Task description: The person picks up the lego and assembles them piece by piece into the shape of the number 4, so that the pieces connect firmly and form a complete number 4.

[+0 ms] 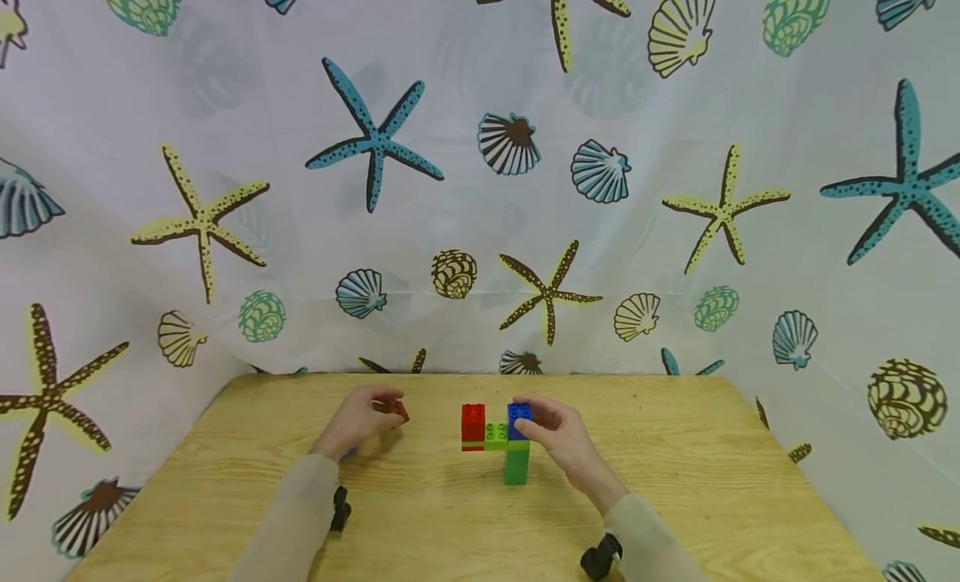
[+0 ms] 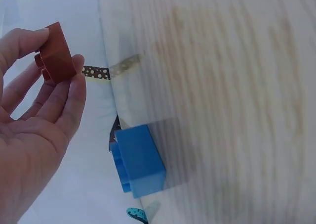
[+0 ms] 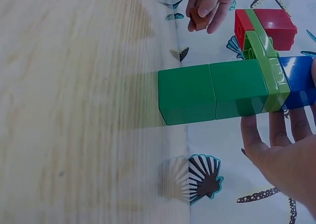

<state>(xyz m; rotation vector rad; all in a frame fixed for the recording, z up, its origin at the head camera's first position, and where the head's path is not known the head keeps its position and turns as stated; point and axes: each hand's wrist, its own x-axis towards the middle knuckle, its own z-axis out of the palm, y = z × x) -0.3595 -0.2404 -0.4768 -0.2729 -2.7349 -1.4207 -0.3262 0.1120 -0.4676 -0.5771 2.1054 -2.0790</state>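
My left hand (image 1: 358,422) pinches a brown building brick (image 2: 59,53) between thumb and fingers, its studs turned sideways. Below it, a loose blue brick (image 2: 140,159) lies on the table, mostly covered by my left arm in the head view. On the right, my right hand (image 1: 564,439) grips the top blue brick (image 1: 517,430) of a small structure. Two stacked green bricks (image 3: 212,93) form its upright column. A lime green piece (image 1: 495,434) reaches left from the column, with a red brick (image 1: 472,422) above its far end and more red beneath.
The wooden table (image 1: 442,515) holds the structure near its middle. A white cloth (image 1: 450,207) printed with starfish and shells hangs behind and at both sides. Dark wrist bands (image 1: 600,557) sit on both sleeves.
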